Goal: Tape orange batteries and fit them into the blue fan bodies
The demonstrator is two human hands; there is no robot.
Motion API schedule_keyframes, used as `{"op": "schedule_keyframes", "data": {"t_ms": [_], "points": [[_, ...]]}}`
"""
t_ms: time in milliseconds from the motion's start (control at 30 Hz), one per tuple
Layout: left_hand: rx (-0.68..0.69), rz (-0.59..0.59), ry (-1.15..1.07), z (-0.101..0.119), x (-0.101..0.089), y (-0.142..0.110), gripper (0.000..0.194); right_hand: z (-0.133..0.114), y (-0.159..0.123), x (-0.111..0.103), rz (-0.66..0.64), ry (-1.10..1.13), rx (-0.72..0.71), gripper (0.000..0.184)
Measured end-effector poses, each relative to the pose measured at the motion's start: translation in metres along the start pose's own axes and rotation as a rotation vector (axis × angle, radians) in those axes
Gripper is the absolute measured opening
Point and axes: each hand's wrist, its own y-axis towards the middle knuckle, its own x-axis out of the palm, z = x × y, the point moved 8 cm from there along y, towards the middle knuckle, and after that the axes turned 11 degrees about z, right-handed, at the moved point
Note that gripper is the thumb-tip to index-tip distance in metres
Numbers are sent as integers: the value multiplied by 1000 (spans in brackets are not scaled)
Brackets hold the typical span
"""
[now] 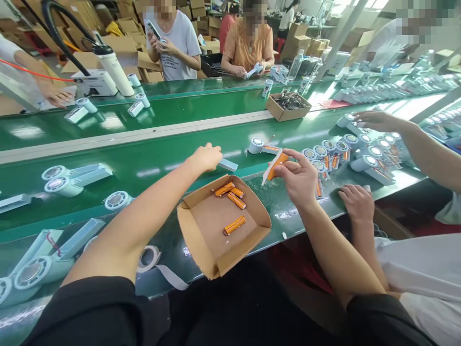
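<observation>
My right hand (pixel 300 178) pinches an orange battery cell (pixel 278 163) with a white strip of tape along its side, held above the bench. My left hand (pixel 209 157) reaches over the green belt with its fingers curled down on a light-blue handheld fan (pixel 228 165). Only the fan's handle shows; the hand hides the rest. Between my arms sits a shallow cardboard box (pixel 196 235) with several orange battery cells (pixel 235 225) inside. Just beyond my right hand, another light-blue fan (pixel 256 145) lies with its handle open and an orange cell in it.
A tape roll (pixel 148 258) lies beside my left forearm. More fans (pixel 63 186) lie at left, and rows of fans (pixel 336 149) at right, near a co-worker's hands (pixel 360 202). Across the belt are a small parts box (pixel 284 111), a white machine (pixel 95 82) and other people.
</observation>
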Motion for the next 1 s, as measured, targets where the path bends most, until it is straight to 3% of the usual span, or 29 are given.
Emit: {"op": "schedule_keyframes", "data": {"t_ms": [133,267,367,467,667,1000], "points": [[-66,-59,-82,-54,17,-5,28,29,27,62,-172,-67,-13,45],[-49,-63,-186,-64,24,0,24,58,43,122,-377,-318,-126,39],[-59,-27,-221,-63,23,4,25,71,45,150,-516,-598,-260,31],[-85,10,-234,-61,23,6,26,80,37,162,-645,-791,-362,29],[-122,42,-253,-56,26,10,26,87,21,164,-822,-1029,-523,31],[-165,88,-281,-51,32,23,30,93,25,174,-975,-1408,-446,36]]}}
